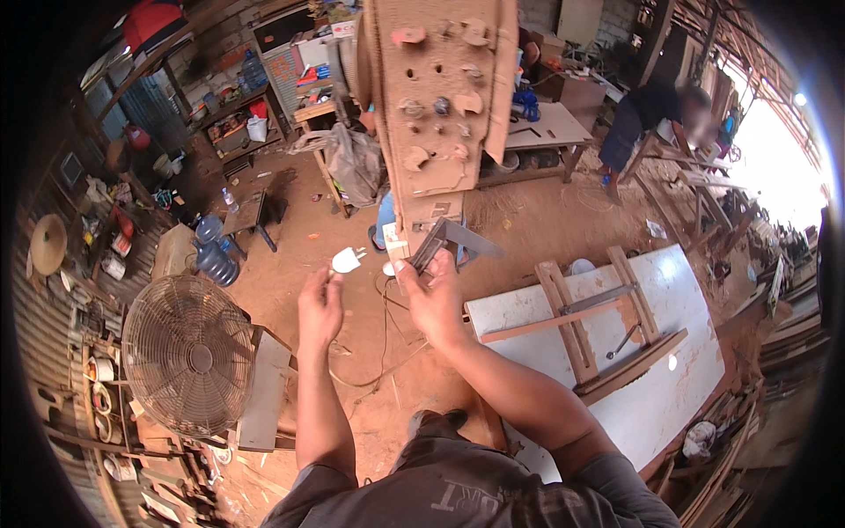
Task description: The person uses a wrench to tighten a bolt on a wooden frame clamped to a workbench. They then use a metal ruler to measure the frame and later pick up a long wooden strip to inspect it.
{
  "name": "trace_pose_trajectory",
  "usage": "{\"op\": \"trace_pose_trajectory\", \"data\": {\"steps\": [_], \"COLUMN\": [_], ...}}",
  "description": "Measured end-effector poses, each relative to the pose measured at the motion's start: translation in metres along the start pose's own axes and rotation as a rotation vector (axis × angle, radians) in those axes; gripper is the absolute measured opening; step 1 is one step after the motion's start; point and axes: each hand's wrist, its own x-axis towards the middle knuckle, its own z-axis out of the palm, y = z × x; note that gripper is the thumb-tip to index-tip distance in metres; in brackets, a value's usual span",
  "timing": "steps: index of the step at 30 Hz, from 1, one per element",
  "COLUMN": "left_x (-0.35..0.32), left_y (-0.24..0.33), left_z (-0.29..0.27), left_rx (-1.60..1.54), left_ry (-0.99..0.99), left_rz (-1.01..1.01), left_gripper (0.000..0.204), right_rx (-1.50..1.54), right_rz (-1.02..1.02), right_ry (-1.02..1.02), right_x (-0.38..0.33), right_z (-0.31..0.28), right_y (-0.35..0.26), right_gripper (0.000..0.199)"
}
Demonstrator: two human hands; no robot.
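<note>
My left hand (320,308) is closed, its fingertips pinching a white two-pronged plug (347,260) whose prongs point right. My right hand (431,299) grips a try square by its dark handle (429,248); the metal blade (473,238) sticks out to the right. Just beyond my right thumb is a small pale block (395,241), at the lower end of a tall dusty brown panel (431,106) with knobs and holes. Whether my thumb touches the block, I cannot tell. Thin cords (385,334) hang and trail below, between my forearms.
A large round fan (198,356) stands at the left. To the right, a white tabletop (651,370) bears a wooden frame (563,317) and a wrench-like tool (623,341). Blue water bottles (214,262) stand beyond the fan. Another person (647,123) bends over a wooden bench at the far right.
</note>
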Motion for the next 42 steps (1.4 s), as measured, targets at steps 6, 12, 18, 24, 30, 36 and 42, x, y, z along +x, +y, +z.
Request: {"op": "trace_pose_trajectory", "data": {"steps": [6, 12, 18, 24, 30, 36, 42], "left_x": [0.015, 0.034, 0.040, 0.046, 0.050, 0.048, 0.067], "left_y": [0.024, -0.001, 0.002, -0.012, -0.019, -0.021, -0.026], "left_z": [0.031, 0.046, 0.040, 0.045, 0.065, 0.073, 0.052], "left_rx": [0.062, -0.001, -0.080, -0.125, -0.182, -0.175, -0.170], "left_ry": [-0.143, -0.130, -0.267, -0.215, -0.237, -0.219, -0.405], "left_rz": [-0.025, -0.014, -0.117, -0.065, -0.073, -0.098, -0.107], "left_gripper": [0.045, 0.046, 0.043, 0.047, 0.045, 0.043, 0.042], "right_rx": [0.003, -0.139, -0.313, -0.401, -0.619, -0.400, -0.279], "right_rz": [0.109, 0.172, 0.146, 0.245, 0.422, 0.539, 0.606], "right_ry": [0.085, 0.004, -0.021, -0.122, -0.198, 0.069, 0.229], "right_x": [0.012, 0.014, 0.000, -0.080, -0.165, -0.246, -0.283], "right_z": [-0.005, -0.035, -0.066, -0.117, -0.175, -0.237, -0.248], "right_y": [-0.004, 0.009, 0.024, 0.026, 0.011, 0.027, 0.028], "right_gripper": [0.028, 0.033, 0.054, 0.054, 0.037, 0.034, 0.038]}}
